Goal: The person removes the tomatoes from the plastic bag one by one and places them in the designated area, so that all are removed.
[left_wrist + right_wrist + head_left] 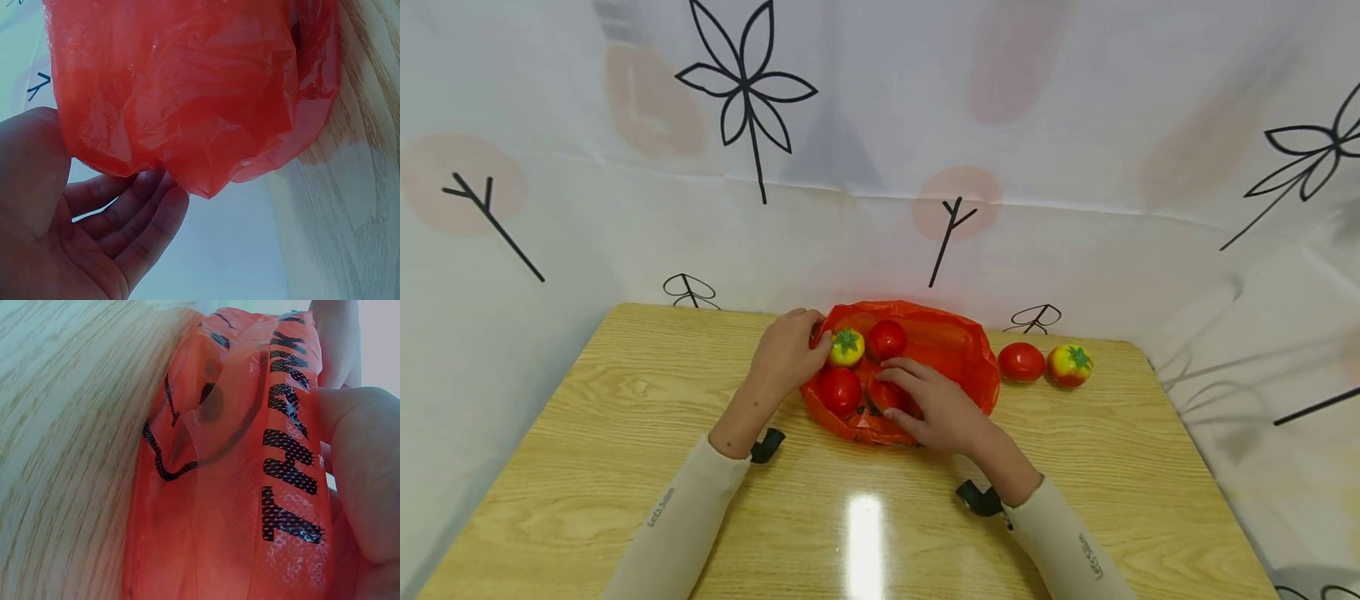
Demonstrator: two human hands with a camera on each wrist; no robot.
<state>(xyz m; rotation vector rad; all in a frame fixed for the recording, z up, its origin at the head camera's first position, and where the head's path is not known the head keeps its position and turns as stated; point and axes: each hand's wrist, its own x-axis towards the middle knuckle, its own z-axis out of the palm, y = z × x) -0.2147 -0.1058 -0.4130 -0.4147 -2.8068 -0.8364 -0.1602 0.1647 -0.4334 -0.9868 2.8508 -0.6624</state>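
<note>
A red plastic bag point(943, 333) lies wide open on the table, with several toy tomatoes inside. My left hand point(784, 350) grips the bag's left rim, thumb toward a yellow tomato point(847, 347) with a green leafy top. The left wrist view shows the fingers point(153, 231) curled at the bag's edge. Reaching over the front rim, my right hand point(943, 408) holds a red tomato point(887, 398), partly hidden under its fingers. Two other red tomatoes, one at the back point(887, 340) and one at the front left point(840, 392), lie inside.
On the wooden table point(625, 433), right of the bag, sit a red tomato point(1021, 362) and a yellow-red tomato point(1070, 365) with a green top. A patterned white cloth point(865, 242) hangs behind the table's back edge. Black straps show at both wrists.
</note>
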